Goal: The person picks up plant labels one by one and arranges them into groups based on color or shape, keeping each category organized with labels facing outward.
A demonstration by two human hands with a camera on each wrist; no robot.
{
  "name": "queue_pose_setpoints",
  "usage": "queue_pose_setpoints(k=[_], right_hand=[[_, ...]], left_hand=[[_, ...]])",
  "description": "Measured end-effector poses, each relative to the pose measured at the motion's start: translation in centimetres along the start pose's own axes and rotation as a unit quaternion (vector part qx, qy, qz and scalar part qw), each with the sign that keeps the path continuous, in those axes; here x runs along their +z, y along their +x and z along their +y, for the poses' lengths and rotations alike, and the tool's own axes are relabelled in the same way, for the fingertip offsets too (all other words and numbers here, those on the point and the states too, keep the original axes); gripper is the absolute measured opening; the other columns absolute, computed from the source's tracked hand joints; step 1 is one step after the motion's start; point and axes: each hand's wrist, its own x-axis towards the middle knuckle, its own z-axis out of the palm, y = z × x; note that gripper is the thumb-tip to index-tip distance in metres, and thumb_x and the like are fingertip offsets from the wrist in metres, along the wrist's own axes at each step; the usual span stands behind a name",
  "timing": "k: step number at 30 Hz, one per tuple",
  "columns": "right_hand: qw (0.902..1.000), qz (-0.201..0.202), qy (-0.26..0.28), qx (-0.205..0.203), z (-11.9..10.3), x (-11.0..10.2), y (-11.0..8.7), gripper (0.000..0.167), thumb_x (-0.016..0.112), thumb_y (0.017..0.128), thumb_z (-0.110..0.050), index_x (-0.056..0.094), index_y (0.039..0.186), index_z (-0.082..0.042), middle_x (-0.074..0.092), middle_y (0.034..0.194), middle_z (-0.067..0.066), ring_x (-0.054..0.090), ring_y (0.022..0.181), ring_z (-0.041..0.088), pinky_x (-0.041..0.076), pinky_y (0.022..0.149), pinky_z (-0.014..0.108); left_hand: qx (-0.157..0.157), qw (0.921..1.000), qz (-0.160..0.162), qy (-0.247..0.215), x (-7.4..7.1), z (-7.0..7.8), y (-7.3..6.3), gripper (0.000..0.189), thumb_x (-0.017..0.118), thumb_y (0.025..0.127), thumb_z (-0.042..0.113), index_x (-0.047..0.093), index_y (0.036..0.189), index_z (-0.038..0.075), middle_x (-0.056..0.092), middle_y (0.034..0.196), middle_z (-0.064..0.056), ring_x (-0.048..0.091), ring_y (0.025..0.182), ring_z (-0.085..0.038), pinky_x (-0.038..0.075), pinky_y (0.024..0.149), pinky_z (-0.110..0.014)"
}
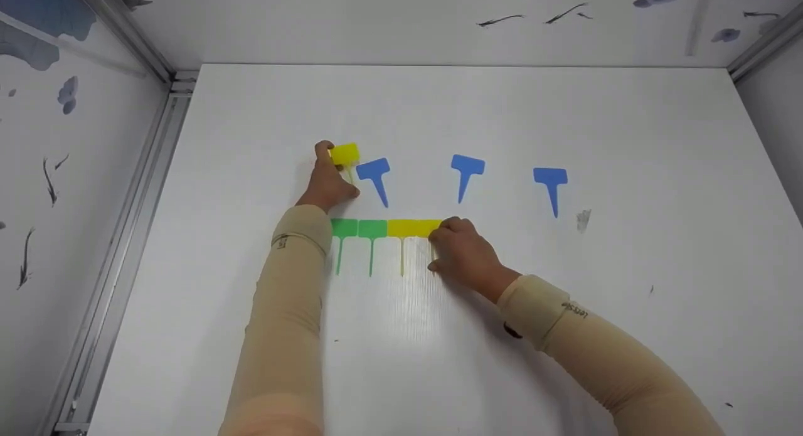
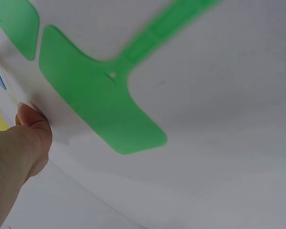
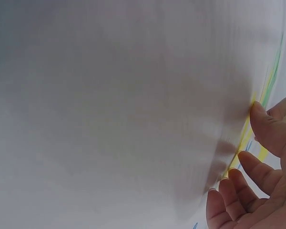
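Observation:
In the head view, my left hand (image 1: 326, 182) holds a yellow T-shaped plant label (image 1: 345, 154) by its left side; part of the grip is hidden. Below, green plant labels (image 1: 373, 228) and a yellow plant label (image 1: 401, 228) lie in a row, stems toward me. At the row's right end, my right hand (image 1: 467, 251) grips another yellow plant label (image 1: 428, 228), partly covering it. The right wrist view shows this thumb (image 3: 264, 121) and the fingertips along its yellow edge. A green label (image 2: 90, 90) looms large in the left wrist view.
Three blue plant labels lie beyond the row: one (image 1: 375, 170) beside my left hand, another (image 1: 468, 166) near the middle and a third (image 1: 551, 177) farther right. A grey smudge (image 1: 583, 220) marks the white table (image 1: 627, 335). Panels (image 1: 376, 28) border its back and sides.

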Motion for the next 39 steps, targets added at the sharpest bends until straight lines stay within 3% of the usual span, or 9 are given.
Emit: queue_pose_setpoints(k=[7,13,22,24,26,28,31,34,39], right_hand=[[0.9999,0.000,-0.015,-0.002,-0.2,0.0,0.1,0.046,0.078,0.082,-0.020,0.062,0.123,-0.006,0.051,0.128,0.012,0.044,0.117,0.028,0.046,0.100,0.037],[0.9995,0.006,-0.031,-0.008,-0.2,0.0,0.0,0.046,0.078,0.082,-0.021,0.062,0.122,-0.005,0.052,0.127,0.013,0.045,0.116,0.028,0.047,0.099,0.036],[0.9998,0.000,-0.021,0.004,-0.3,0.0,0.1,0.048,0.078,0.082,-0.023,0.061,0.124,-0.006,0.051,0.128,0.013,0.045,0.116,0.028,0.045,0.101,0.036],[0.9997,-0.001,-0.022,0.006,-0.3,0.0,0.1,0.049,0.078,0.082,-0.023,0.061,0.125,-0.006,0.051,0.128,0.013,0.045,0.116,0.028,0.045,0.101,0.036],[0.9997,-0.002,-0.023,0.009,-0.3,0.1,0.1,0.050,0.078,0.082,-0.024,0.061,0.125,-0.006,0.051,0.128,0.012,0.045,0.116,0.028,0.045,0.101,0.036],[0.9996,0.000,-0.026,0.009,-0.3,0.1,0.1,0.050,0.079,0.082,-0.024,0.061,0.125,-0.007,0.051,0.128,0.012,0.046,0.115,0.028,0.045,0.101,0.036],[0.9997,0.001,-0.022,0.008,-0.3,0.1,0.1,0.049,0.079,0.082,-0.023,0.061,0.125,-0.007,0.051,0.128,0.012,0.046,0.115,0.028,0.045,0.101,0.036],[0.9998,-0.002,-0.017,0.008,-0.3,0.0,0.1,0.048,0.078,0.082,-0.023,0.061,0.125,-0.007,0.051,0.128,0.012,0.045,0.115,0.027,0.045,0.101,0.035],[0.9998,-0.012,-0.001,0.019,-0.3,-0.1,0.1,0.048,0.078,0.082,-0.021,0.061,0.124,-0.007,0.050,0.127,0.011,0.044,0.116,0.027,0.045,0.100,0.036]], left_hand=[[0.014,0.9997,-0.003,-0.018,-0.1,0.2,-0.4,0.092,0.070,0.083,-0.002,0.006,0.144,0.023,0.045,0.120,-0.009,0.044,0.106,-0.022,0.038,0.098,-0.032],[0.013,0.9995,-0.006,-0.027,0.1,0.4,-0.6,0.089,0.065,0.084,-0.007,0.007,0.144,0.023,0.046,0.117,-0.010,0.044,0.106,-0.022,0.038,0.101,-0.033],[0.033,0.9994,-0.006,-0.010,0.3,0.3,-0.4,0.081,0.060,0.088,-0.007,0.012,0.149,0.018,0.051,0.105,-0.010,0.047,0.096,-0.023,0.043,0.090,-0.031],[0.032,0.9995,-0.006,0.003,0.3,0.3,-0.3,0.083,0.057,0.090,-0.005,0.008,0.152,0.019,0.053,0.108,-0.013,0.048,0.097,-0.024,0.043,0.093,-0.032],[0.035,0.9992,-0.005,0.017,0.4,0.2,-0.2,0.082,0.053,0.093,-0.003,0.003,0.155,0.019,0.053,0.122,-0.015,0.049,0.103,-0.025,0.041,0.100,-0.032],[0.039,0.9987,-0.003,0.033,0.4,0.3,-0.1,0.077,0.047,0.096,-0.001,0.001,0.155,0.016,0.044,0.142,-0.015,0.047,0.118,-0.025,0.035,0.108,-0.032],[0.039,0.9982,0.001,0.045,0.6,0.4,0.0,0.070,0.041,0.099,0.003,0.002,0.156,0.013,0.021,0.159,-0.010,0.032,0.139,-0.021,0.023,0.116,-0.033],[0.031,0.9983,0.003,0.050,0.7,0.7,-0.1,0.067,0.040,0.099,0.002,0.005,0.156,0.013,0.016,0.161,-0.008,0.021,0.146,-0.021,0.018,0.117,-0.034],[0.032,0.9953,0.018,0.090,1.1,1.1,-0.3,0.067,0.049,0.096,0.000,0.018,0.154,0.010,0.027,0.157,-0.010,0.026,0.144,-0.023,0.021,0.117,-0.035]])
